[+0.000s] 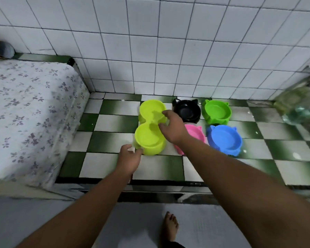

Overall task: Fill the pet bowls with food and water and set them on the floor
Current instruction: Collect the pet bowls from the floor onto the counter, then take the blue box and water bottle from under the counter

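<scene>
A yellow-green double pet bowl (147, 138) stands on a green-and-white checkered tiled ledge (106, 165). My left hand (130, 158) grips its near rim. My right hand (172, 127) holds its right side at the waist between the two cups. Both cups look empty. To the right sit a black bowl (188, 110), a green bowl (217, 112), a blue bowl (225, 139) and a pink bowl (195, 134), the pink one partly hidden by my right wrist.
A mattress with a floral sheet (29, 111) lies at the left. A white tiled wall (168, 51) backs the ledge. Clear plastic bottles (304, 104) stand blurred at the right edge. A bare foot (169, 228) rests on the grey floor below.
</scene>
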The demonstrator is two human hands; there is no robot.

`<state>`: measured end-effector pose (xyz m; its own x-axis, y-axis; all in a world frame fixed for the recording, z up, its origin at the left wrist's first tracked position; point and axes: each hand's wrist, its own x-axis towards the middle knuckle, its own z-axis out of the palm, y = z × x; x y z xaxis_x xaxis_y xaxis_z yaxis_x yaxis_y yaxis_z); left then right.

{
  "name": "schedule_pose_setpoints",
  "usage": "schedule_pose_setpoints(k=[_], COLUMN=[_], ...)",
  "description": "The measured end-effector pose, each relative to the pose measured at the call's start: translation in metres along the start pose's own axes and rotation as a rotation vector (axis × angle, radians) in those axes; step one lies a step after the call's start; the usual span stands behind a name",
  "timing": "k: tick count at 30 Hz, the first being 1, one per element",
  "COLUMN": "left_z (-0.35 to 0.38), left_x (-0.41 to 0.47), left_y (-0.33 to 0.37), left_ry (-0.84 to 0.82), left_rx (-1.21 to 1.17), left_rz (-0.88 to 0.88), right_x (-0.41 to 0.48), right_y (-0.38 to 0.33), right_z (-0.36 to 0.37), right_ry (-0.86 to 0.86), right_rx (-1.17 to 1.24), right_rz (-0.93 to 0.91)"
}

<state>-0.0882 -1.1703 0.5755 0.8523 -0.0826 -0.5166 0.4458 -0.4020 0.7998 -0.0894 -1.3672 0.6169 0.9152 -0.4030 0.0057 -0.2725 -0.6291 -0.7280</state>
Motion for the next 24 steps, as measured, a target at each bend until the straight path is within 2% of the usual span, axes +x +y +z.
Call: schedule_pose_setpoints(k=[6,14,19,24], left_z=[-0.052,-0.111,-0.105,-0.068], left_x=[-0.045,-0.075,-0.06,0.012], left_y=[-0.023,-0.087,-0.149,-0.238], left_ry=[-0.129,-0.207,-0.301,-0.303], left_rx=[0.122,0.259,0.36,0.385], left_rz=[0.15,0.19,0.133,0.025], right_x=[-0.107,-0.221,-0.255,-0.251], right_y=[-0.015,-0.024,0.027,0.121], right_z=[0.022,0.067,0.112,0.195], right_ry=[0.177,0.173,0.09,-0.071], right_rx=[0.024,0.099,0.066,0.051], right_rz=[0.083,0.261,0.369,0.49])
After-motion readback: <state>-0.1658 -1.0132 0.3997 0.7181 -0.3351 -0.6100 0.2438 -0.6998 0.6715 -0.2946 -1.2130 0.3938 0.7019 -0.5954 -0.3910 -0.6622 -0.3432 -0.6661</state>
